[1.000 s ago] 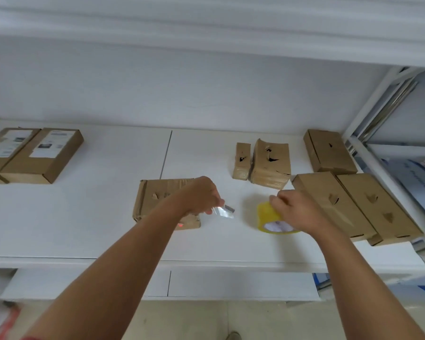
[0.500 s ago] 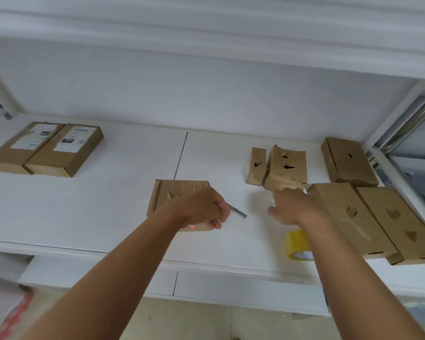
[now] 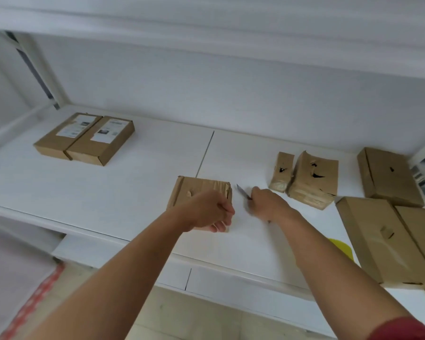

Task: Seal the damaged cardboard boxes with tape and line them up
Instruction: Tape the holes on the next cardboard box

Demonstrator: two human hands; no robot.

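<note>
Left hand [image 3: 207, 212] grips the light, dented box [image 3: 200, 192]; right hand [image 3: 268, 204] pinches a small blade [image 3: 243, 191]. Hold its stiff edges.

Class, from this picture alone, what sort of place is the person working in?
Probably a storeroom or parcel packing area: white metal shelving, labelled cardboard boxes, and torn boxes awaiting repair.

labelled boxes [image 3: 85, 138] left, torn boxes [image 3: 304, 179] right
</note>
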